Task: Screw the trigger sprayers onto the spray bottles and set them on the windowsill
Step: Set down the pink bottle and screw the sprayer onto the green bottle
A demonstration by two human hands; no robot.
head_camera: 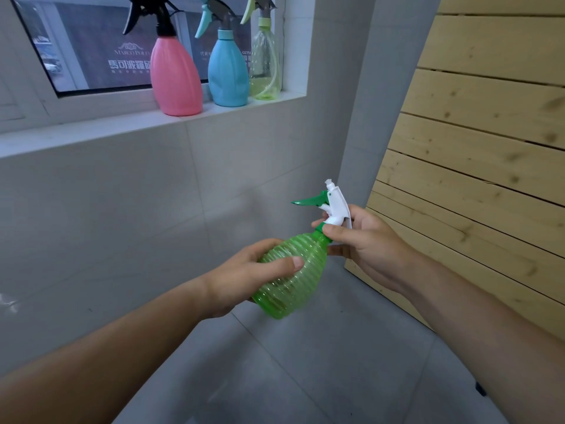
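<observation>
I hold a ribbed, see-through green spray bottle (293, 276) tilted in front of me, neck up and to the right. My left hand (244, 276) grips its round body. A white trigger sprayer (336, 206) with a green lever sits on the neck, and my right hand (363, 240) pinches it at its green collar. On the white windowsill (91, 130) at the upper left stand three bottles with sprayers on: a pink bottle (175, 78) with a black sprayer, a blue bottle (227, 71) and a clear yellow-green bottle (264, 59).
Grey tiled wall (122, 224) lies below the sill and grey floor tiles (305, 362) lie under my arms. A pale wooden slatted panel (477, 166) leans on the right. The sill has bare length to the left of the pink bottle.
</observation>
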